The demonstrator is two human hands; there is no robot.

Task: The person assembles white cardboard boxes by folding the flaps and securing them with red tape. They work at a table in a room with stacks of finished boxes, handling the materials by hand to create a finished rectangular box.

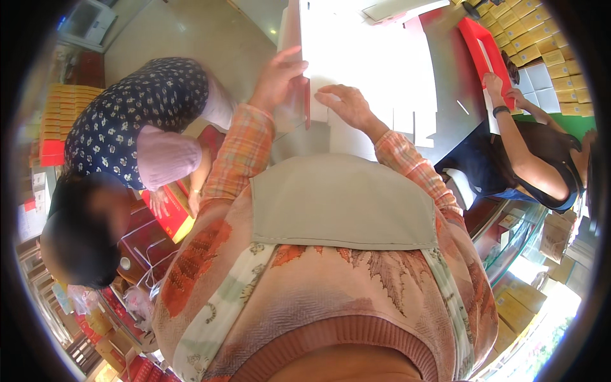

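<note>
My left hand point(278, 77) touches the outer side of a narrow upright panel point(291, 28), pale with a red lower edge. Its thumb and forefinger are apart. Just to the right, my right hand point(349, 107) is open, fingers stretched leftward over a white surface point(369, 57) beside that panel. Glare washes out the white surface, so I cannot tell whether it is a sheet or part of a box. Some fingertips of both hands are hidden or blurred.
At left a person in a flowered top point(140, 114) bends over a red and yellow box point(172, 213). At right another person's hands hold a long red tray point(482, 54) on the grey table point(449, 70). Small yellow boxes point(528, 32) are stacked beyond; a glass case point(512, 239) stands lower right.
</note>
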